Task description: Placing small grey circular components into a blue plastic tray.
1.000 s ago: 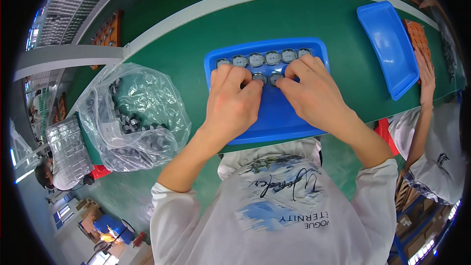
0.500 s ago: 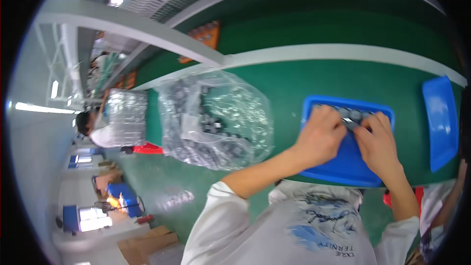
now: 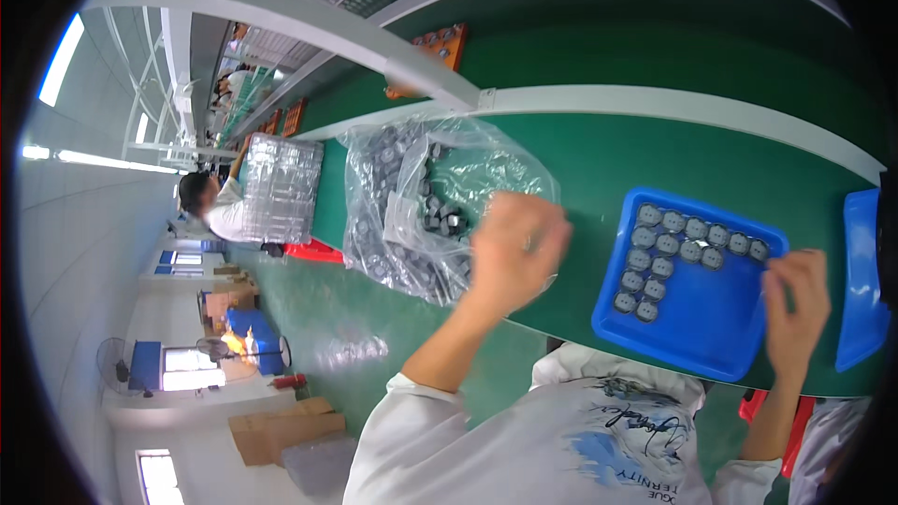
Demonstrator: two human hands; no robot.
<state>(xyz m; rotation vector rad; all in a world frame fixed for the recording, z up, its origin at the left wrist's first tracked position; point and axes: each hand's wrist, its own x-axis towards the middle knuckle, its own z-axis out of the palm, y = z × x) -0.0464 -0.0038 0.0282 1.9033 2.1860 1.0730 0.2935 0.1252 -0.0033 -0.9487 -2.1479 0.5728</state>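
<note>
Hands now apart: left hand [image 3: 513,248] has swung to the clear plastic bag of grey parts [image 3: 412,206], seemingly empty; right hand [image 3: 795,304] rests open-fingered on the blue plastic tray [image 3: 697,337].

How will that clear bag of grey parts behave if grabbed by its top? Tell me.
The bag is probably floppy: its thin film is crumpled and slumped on the belt. Likely heavy for its size, since many grey parts fill it. With the left hand at its open mouth, parts may shift or spill.
</note>
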